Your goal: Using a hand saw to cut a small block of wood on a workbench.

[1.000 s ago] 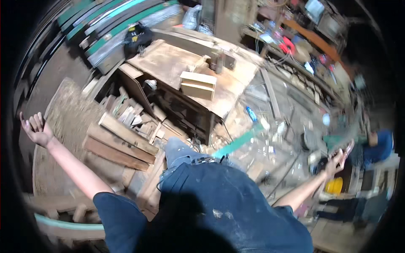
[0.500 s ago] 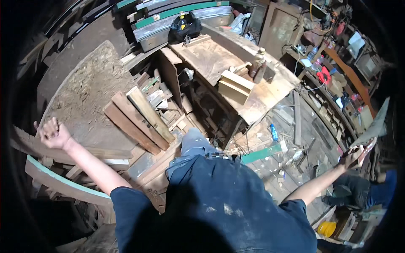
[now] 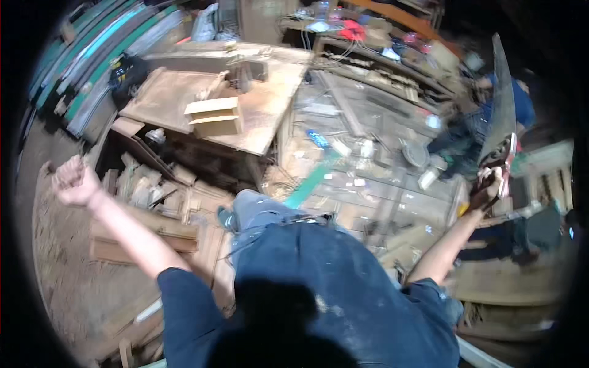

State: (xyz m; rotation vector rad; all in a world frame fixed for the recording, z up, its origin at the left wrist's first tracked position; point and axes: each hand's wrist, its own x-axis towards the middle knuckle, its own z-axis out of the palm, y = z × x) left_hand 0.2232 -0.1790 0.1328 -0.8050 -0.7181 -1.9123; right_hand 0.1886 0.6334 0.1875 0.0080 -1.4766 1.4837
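My right hand [image 3: 486, 187] is out to the right, closed around the reddish handle of a handsaw [image 3: 502, 101]. The saw's wide blade points up and away from me, narrowing to its tip. On the far left, my left hand [image 3: 75, 181] is raised with its fingers curled into a loose fist, and I see nothing in it. Neither hand touches the workbench [image 3: 279, 83] ahead. On that bench lies a small pale wooden box-like piece [image 3: 215, 115].
Wood offcuts [image 3: 147, 187] are heaped below my left arm. A green strip [image 3: 311, 181] and a blue bottle-like object [image 3: 318, 138] lie on the floor. Two other people, one in a blue top [image 3: 521, 104], are on the right. Cluttered shelves [image 3: 380, 61] stand behind.
My body and view have swung to the right, so the bench now sits further left. The saw has turned more upright in my right hand. My left hand stays curled.
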